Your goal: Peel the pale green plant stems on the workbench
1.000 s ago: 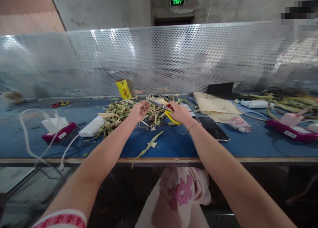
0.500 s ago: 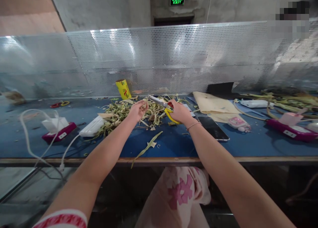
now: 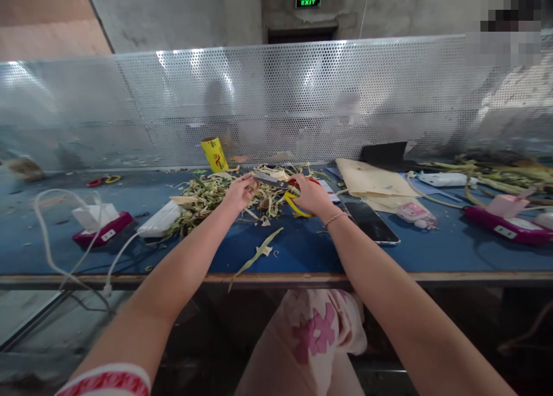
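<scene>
My right hand (image 3: 311,195) holds scissors (image 3: 273,180) with red and yellow handles, the blades pointing left toward the fingertips of my left hand (image 3: 242,192). The fingers of my left hand are pinched together over a pile of dried plant pieces (image 3: 199,203); what lies between them is too small to make out. The pile spreads under and behind both hands. Nearer the table's front edge lies a long green leaf strip (image 3: 254,258) with a pale scrap beside it.
On the blue table (image 3: 302,252) are a dark phone (image 3: 372,223), tan paper (image 3: 374,180), a pink case (image 3: 416,213), a white power bank (image 3: 161,219), purple power strips (image 3: 102,229), cables and a yellow tube (image 3: 215,154). A perforated metal screen (image 3: 280,96) stands behind.
The scissors' blades have tilted slightly and their tips now lie closer to my left fingertips. The handles look a little wider apart. My left hand has barely moved.
</scene>
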`<state>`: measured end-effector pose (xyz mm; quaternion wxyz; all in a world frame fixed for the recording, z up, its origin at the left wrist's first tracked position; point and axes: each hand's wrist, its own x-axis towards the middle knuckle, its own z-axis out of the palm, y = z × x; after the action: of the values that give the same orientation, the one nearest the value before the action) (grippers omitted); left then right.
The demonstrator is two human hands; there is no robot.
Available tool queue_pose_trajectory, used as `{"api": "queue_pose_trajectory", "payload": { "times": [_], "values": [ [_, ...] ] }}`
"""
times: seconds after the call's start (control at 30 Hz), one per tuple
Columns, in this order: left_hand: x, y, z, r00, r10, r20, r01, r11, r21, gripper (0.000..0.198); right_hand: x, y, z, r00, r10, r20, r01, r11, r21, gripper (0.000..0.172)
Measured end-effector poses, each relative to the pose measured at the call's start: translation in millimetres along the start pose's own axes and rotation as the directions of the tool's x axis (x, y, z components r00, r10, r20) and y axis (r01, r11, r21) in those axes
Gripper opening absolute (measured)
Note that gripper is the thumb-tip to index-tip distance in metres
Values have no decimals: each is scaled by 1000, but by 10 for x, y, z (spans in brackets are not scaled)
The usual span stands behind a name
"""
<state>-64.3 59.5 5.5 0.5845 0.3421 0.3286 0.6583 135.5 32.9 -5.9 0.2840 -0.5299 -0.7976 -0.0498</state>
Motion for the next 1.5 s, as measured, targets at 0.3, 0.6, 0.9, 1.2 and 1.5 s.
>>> {"api": "queue_pose_trajectory", "payload": {
  "times": [0.3,0.6,0.9,1.2,1.5],
  "values": [
    [-13,-31,6,998,-25,51,25,1000,2,20,12,18,38,1000,10,25,-10,1000,0,42],
    [-44,-1,41,997,-73,25,73,997,6,18,19,31,37,997,65,32,-65,998,13,34],
    [-53,21,14,998,-48,44,45,997,58,15,44,107,48,981,193,-25,-189,976,108,30],
    [-2,2,-38,997,21,79,-29,994,102,22,47,222,156,924,305,230,-291,952,-94,37],
    [9,-7,-46,989,98,110,-120,970,213,24,84,159,95,963,193,189,-183,981,-65,27]
  ]
}}
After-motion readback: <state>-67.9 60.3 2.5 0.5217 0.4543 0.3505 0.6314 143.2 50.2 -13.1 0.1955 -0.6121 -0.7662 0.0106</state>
